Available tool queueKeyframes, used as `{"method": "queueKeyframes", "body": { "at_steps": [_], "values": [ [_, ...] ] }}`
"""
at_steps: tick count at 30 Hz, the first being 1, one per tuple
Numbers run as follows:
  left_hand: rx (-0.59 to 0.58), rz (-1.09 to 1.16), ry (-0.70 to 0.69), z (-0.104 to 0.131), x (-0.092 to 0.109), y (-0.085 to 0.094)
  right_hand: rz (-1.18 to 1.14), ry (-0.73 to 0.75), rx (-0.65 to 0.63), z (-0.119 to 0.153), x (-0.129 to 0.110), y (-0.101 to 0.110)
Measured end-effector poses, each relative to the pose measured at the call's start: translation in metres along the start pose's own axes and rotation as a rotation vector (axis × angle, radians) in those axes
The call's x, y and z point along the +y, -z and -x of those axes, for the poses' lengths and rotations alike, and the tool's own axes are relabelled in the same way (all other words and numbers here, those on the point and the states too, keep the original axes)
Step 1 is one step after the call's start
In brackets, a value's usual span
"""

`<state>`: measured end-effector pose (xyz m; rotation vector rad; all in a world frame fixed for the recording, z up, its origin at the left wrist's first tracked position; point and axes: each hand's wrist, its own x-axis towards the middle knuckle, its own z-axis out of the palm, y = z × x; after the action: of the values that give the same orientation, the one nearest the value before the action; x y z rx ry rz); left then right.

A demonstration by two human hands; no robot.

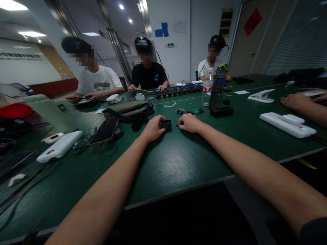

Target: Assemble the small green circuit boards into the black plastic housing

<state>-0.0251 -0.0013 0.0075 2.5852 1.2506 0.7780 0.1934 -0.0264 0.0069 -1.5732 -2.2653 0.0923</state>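
Note:
My left hand (153, 128) is closed on a small black plastic housing (166, 124), which looks open at the top and sits at or just above the green table. Across a short gap, my right hand (189, 123) has its fingers pinched together on a small dark piece (178, 125), too small to name. Just beyond the hands lie small green circuit boards (196, 111) and some wired parts (180, 110). More black housings (139, 121) rest left of my left hand. Another black housing (221, 111) is beyond my right hand.
A phone (105, 131), a white power bank (60, 146) and a bag (131, 110) lie to the left. A water bottle (206, 89) and a dark drinking bottle (218, 90) stand at the back. A white device (287, 125) lies right. Several people sit around the table.

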Motion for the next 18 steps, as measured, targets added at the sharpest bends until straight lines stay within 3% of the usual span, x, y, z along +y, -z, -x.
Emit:
{"method": "queueKeyframes", "body": {
  "at_steps": [3, 8, 10, 13, 18],
  "values": [
    [0.002, 0.003, -0.005, 0.0, -0.001, 0.0, -0.018, -0.007, 0.054, 0.0, -0.002, 0.003],
    [0.007, 0.013, -0.003, 0.0, -0.001, 0.0, -0.14, -0.127, 0.353, -0.002, 0.002, 0.012],
    [0.003, 0.016, 0.003, 0.0, -0.001, 0.0, -0.176, -0.186, 0.418, -0.002, 0.006, 0.013],
    [0.001, 0.016, 0.009, 0.0, 0.001, 0.0, -0.182, -0.278, 0.409, -0.003, 0.014, 0.01],
    [0.006, 0.017, 0.0, -0.001, 0.0, 0.0, -0.135, -0.344, 0.269, -0.004, 0.023, 0.002]
  ]
}}
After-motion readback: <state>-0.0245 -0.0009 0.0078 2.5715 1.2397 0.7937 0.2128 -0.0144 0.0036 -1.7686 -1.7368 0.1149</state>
